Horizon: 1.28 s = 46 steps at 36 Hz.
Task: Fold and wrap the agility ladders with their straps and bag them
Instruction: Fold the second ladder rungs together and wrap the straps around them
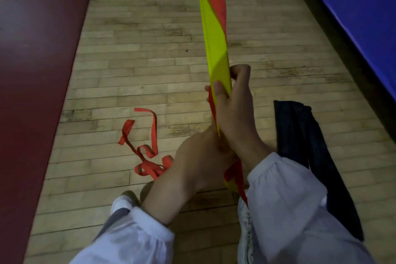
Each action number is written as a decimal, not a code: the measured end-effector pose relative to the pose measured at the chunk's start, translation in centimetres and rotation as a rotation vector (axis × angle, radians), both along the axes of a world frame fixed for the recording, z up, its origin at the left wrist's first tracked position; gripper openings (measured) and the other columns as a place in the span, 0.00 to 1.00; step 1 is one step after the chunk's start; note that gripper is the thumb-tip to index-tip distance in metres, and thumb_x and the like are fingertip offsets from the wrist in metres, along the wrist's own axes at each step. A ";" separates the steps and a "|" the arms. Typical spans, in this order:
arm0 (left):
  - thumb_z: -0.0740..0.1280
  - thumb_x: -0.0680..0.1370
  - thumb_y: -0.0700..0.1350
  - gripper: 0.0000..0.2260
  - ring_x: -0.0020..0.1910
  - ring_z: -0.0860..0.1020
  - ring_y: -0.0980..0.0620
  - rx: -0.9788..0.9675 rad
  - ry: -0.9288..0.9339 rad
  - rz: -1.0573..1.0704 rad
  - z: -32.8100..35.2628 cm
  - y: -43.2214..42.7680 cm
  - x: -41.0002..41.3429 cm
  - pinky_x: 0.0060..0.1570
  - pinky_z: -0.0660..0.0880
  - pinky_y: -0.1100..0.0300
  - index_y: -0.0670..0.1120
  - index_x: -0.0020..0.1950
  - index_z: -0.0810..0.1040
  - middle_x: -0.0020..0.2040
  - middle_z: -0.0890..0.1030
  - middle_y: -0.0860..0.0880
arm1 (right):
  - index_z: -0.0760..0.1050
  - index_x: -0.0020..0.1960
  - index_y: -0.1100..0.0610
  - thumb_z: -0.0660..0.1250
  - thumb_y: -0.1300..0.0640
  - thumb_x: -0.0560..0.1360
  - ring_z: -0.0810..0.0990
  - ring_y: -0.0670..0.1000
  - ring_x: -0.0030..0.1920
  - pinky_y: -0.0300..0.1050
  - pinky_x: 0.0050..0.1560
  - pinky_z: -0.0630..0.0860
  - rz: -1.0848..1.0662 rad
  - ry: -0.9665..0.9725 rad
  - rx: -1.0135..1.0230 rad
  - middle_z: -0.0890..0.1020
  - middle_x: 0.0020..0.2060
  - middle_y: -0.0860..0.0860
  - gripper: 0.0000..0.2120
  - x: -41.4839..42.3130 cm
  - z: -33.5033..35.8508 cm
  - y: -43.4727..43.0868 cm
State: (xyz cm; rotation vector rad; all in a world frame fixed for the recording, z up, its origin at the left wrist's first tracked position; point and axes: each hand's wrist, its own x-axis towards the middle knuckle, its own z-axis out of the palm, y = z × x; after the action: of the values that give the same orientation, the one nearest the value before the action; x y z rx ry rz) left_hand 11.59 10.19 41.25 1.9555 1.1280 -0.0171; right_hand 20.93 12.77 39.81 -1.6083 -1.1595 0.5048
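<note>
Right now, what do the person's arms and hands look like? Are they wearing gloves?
No gloves: the left hand and right hand are bare, with no rings or watch showing. The left sleeve and right sleeve are long, white and loose, gathered into puffy cuffs at the wrists.

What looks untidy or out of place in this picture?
The orange strap lies loose in twisted loops on the floor, not yet wrapped round the folded ladder that the left hand and the right hand grip. Nothing else looks odd.
</note>
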 end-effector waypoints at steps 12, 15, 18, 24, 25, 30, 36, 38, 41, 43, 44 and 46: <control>0.63 0.80 0.41 0.09 0.34 0.78 0.48 -0.187 -0.310 -0.095 -0.1 0.9 -0.8 0.41 0.78 0.54 0.37 0.45 0.77 0.35 0.79 0.45 | 0.68 0.56 0.52 0.74 0.51 0.72 0.82 0.49 0.50 0.48 0.50 0.81 0.013 0.431 -0.085 0.81 0.53 0.51 0.19 2.0 2.1 0.4; 0.63 0.81 0.40 0.10 0.32 0.74 0.49 -0.411 -0.521 -0.156 0.6 1.3 -1.6 0.34 0.71 0.61 0.34 0.45 0.75 0.34 0.76 0.41 | 0.73 0.59 0.55 0.69 0.46 0.74 0.83 0.56 0.47 0.56 0.49 0.81 0.032 0.816 -0.191 0.85 0.46 0.53 0.18 4.3 3.1 0.6; 0.63 0.79 0.42 0.05 0.34 0.78 0.47 -0.547 -0.641 -0.213 0.7 1.1 -1.8 0.34 0.75 0.54 0.42 0.47 0.76 0.37 0.79 0.41 | 0.78 0.57 0.58 0.60 0.40 0.75 0.83 0.51 0.41 0.47 0.43 0.81 0.260 1.017 -0.394 0.85 0.42 0.53 0.23 4.9 3.4 -0.1; 0.62 0.80 0.38 0.06 0.34 0.80 0.53 -0.647 -0.605 -0.299 0.6 1.1 -1.7 0.38 0.76 0.64 0.44 0.46 0.78 0.36 0.82 0.52 | 0.70 0.70 0.58 0.59 0.53 0.78 0.81 0.46 0.34 0.41 0.39 0.80 0.628 1.297 -0.327 0.82 0.44 0.52 0.22 3.8 3.3 -1.3; 0.63 0.80 0.39 0.06 0.33 0.80 0.53 -0.658 -0.586 -0.292 0.7 1.1 -1.7 0.37 0.76 0.64 0.43 0.45 0.78 0.35 0.82 0.50 | 0.69 0.71 0.57 0.59 0.57 0.78 0.78 0.43 0.32 0.39 0.37 0.79 0.657 1.314 -0.321 0.80 0.41 0.50 0.22 3.9 3.1 -1.3; 0.61 0.75 0.54 0.15 0.27 0.79 0.55 -0.766 -0.439 -0.271 1.6 1.8 -2.5 0.31 0.74 0.68 0.43 0.42 0.80 0.33 0.83 0.48 | 0.65 0.72 0.55 0.58 0.60 0.77 0.70 0.41 0.30 0.35 0.35 0.74 0.777 1.343 -0.301 0.74 0.36 0.47 0.23 4.3 2.8 -0.7; 0.53 0.75 0.65 0.27 0.33 0.82 0.48 -0.834 -0.348 -0.124 -0.1 2.4 -4.0 0.39 0.79 0.62 0.43 0.45 0.79 0.35 0.83 0.41 | 0.66 0.71 0.56 0.56 0.61 0.76 0.68 0.42 0.28 0.34 0.29 0.69 0.700 1.293 -0.308 0.73 0.35 0.48 0.23 4.7 2.7 -0.3; 0.58 0.73 0.71 0.36 0.48 0.83 0.45 -0.778 -0.205 -0.035 -2.4 2.1 -6.0 0.53 0.79 0.55 0.38 0.55 0.79 0.49 0.83 0.37 | 0.66 0.72 0.55 0.57 0.62 0.77 0.69 0.43 0.28 0.35 0.29 0.69 0.678 1.227 -0.341 0.72 0.35 0.49 0.23 4.7 2.7 -0.4; 0.56 0.77 0.66 0.31 0.43 0.83 0.51 -0.755 -0.249 -0.023 -2.4 2.3 -5.0 0.60 0.75 0.54 0.38 0.48 0.81 0.44 0.84 0.40 | 0.65 0.72 0.56 0.58 0.63 0.78 0.69 0.44 0.27 0.37 0.26 0.69 0.642 1.140 -0.388 0.72 0.35 0.51 0.23 4.5 2.6 -0.3; 0.56 0.74 0.63 0.23 0.31 0.80 0.50 -0.744 -0.295 -0.012 0.2 2.4 -2.8 0.42 0.78 0.61 0.45 0.39 0.78 0.34 0.84 0.45 | 0.66 0.71 0.56 0.57 0.66 0.79 0.69 0.45 0.26 0.37 0.26 0.69 0.598 1.072 -0.399 0.72 0.35 0.52 0.21 4.1 2.4 -0.2; 0.56 0.75 0.63 0.22 0.29 0.79 0.49 -0.728 -0.317 -0.035 1.3 2.4 -2.2 0.38 0.77 0.62 0.47 0.37 0.78 0.31 0.83 0.46 | 0.67 0.69 0.57 0.57 0.67 0.80 0.69 0.45 0.26 0.37 0.25 0.68 0.564 1.029 -0.399 0.72 0.35 0.53 0.19 3.9 2.3 -0.1; 0.57 0.76 0.61 0.22 0.26 0.78 0.50 -0.695 -0.311 -0.030 1.5 2.3 -1.7 0.35 0.75 0.61 0.47 0.34 0.79 0.29 0.82 0.46 | 0.67 0.68 0.58 0.56 0.69 0.80 0.69 0.46 0.25 0.38 0.25 0.67 0.487 0.940 -0.392 0.71 0.34 0.54 0.18 3.5 1.9 0.0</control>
State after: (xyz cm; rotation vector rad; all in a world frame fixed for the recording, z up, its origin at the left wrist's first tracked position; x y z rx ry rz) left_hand 9.92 12.50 42.78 1.2969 0.7495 -0.1034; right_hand 24.41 12.79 41.75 -1.1165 -0.7129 1.6748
